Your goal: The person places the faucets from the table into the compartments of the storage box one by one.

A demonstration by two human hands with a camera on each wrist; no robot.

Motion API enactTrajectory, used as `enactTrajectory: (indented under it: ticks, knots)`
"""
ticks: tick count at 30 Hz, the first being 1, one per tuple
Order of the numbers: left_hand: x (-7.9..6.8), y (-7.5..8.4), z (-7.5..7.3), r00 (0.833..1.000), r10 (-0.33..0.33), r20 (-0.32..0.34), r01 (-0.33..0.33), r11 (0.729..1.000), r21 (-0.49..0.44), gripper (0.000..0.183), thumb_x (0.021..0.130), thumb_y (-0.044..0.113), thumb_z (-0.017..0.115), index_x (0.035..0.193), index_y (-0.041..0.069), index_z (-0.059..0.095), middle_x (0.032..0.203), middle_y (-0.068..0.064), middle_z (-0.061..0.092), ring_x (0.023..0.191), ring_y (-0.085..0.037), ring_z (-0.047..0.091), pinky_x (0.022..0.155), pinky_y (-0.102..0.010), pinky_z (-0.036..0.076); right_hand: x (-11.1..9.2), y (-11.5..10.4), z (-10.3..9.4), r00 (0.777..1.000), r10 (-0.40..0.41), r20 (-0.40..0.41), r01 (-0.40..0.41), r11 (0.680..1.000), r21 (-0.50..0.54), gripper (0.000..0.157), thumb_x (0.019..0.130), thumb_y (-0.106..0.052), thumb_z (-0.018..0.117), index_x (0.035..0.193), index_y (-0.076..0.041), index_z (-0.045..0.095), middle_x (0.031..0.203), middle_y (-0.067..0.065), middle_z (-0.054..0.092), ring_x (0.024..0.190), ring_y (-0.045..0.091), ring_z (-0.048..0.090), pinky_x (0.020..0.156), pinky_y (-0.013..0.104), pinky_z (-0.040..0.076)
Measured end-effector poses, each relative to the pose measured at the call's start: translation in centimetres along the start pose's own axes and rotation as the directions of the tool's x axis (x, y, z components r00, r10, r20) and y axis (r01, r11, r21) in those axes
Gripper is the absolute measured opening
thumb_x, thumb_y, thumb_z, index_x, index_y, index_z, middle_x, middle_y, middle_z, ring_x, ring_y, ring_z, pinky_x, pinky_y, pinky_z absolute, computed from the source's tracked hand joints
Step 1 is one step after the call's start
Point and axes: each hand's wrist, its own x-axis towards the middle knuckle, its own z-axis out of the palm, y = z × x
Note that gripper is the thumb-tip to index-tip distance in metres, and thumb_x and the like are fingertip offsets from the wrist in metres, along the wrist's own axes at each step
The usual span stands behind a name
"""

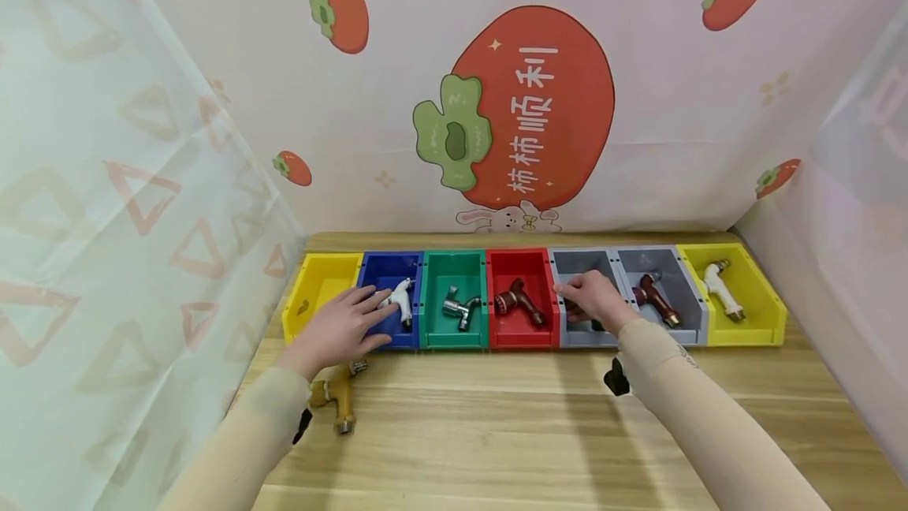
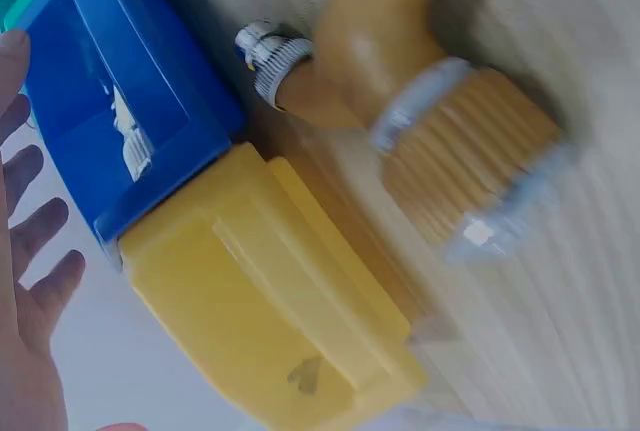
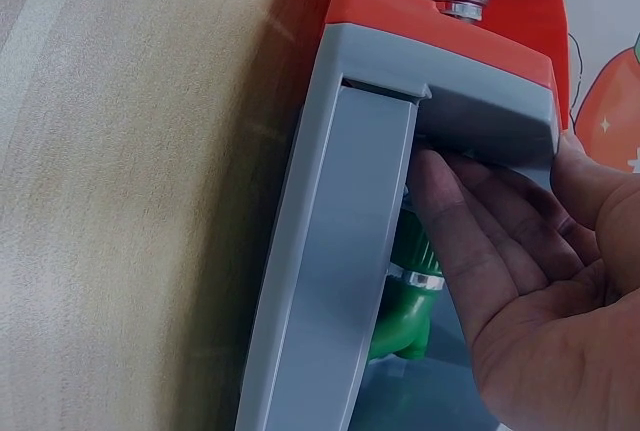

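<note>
My left hand [image 1: 344,326] is spread over the blue bin [image 1: 376,262], its fingertips overlapping a white faucet [image 1: 402,298] there. A yellow faucet [image 1: 344,404] lies on the table beside that wrist; its ribbed knob [image 2: 470,156] shows large in the left wrist view. My right hand [image 1: 596,298] reaches into the left grey bin [image 1: 578,262]. In the right wrist view its thumb is at the edge of the bin's side wall [image 3: 490,116], with the fingers curled against the inside, gripping that wall. A green faucet [image 3: 405,316] lies under these fingers, partly hidden.
The row also has a yellow bin [image 1: 322,278] at left, a green bin [image 1: 454,262] with a chrome faucet [image 1: 463,310], a red bin [image 1: 518,262] with a brown faucet [image 1: 521,303], another grey bin [image 1: 681,302] with a dark red faucet [image 1: 658,302], and a right yellow bin [image 1: 759,306].
</note>
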Motion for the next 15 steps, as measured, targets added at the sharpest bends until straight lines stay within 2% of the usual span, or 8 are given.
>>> enactTrajectory:
  ticks: [5, 9, 15]
  knots:
    - [-2.3, 0.1, -0.4, 0.999, -0.023, 0.041, 0.023, 1.0, -0.002, 0.067, 0.091, 0.052, 0.073, 0.148, 0.018, 0.058, 0.156, -0.013, 0.049, 0.142, -0.043, 0.044, 0.116, -0.061, 0.035, -0.1, -0.2, 0.0, 1.0, 0.003, 0.001, -0.003, 1.0, 0.005, 0.034, 0.106, -0.029, 0.059, 0.107, 0.002, 0.072, 0.093, 0.015, 0.065, 0.081, 0.024, 0.07, 0.079, 0.038, 0.063]
    - [-4.1, 0.3, -0.1, 0.995, -0.048, 0.085, 0.049, 0.999, -0.01, 0.075, 0.089, 0.055, 0.074, 0.152, 0.022, 0.053, 0.16, -0.011, 0.043, 0.146, -0.044, 0.037, 0.118, -0.063, 0.031, -0.1, -0.2, 0.0, 1.0, 0.003, 0.0, -0.003, 1.0, 0.003, 0.034, 0.106, -0.029, 0.059, 0.105, 0.002, 0.073, 0.093, 0.016, 0.065, 0.081, 0.025, 0.069, 0.08, 0.04, 0.063]
    - [-6.5, 1.2, 0.4, 0.995, -0.037, 0.092, 0.037, 0.999, -0.001, 0.081, 0.086, 0.062, 0.073, 0.154, 0.026, 0.049, 0.163, -0.011, 0.038, 0.15, -0.046, 0.029, 0.117, -0.066, 0.03, 0.0, -0.1, 0.1, 1.0, 0.009, -0.002, -0.009, 1.0, -0.006, 0.034, 0.105, -0.029, 0.06, 0.106, 0.002, 0.072, 0.094, 0.017, 0.065, 0.08, 0.024, 0.069, 0.079, 0.038, 0.063]
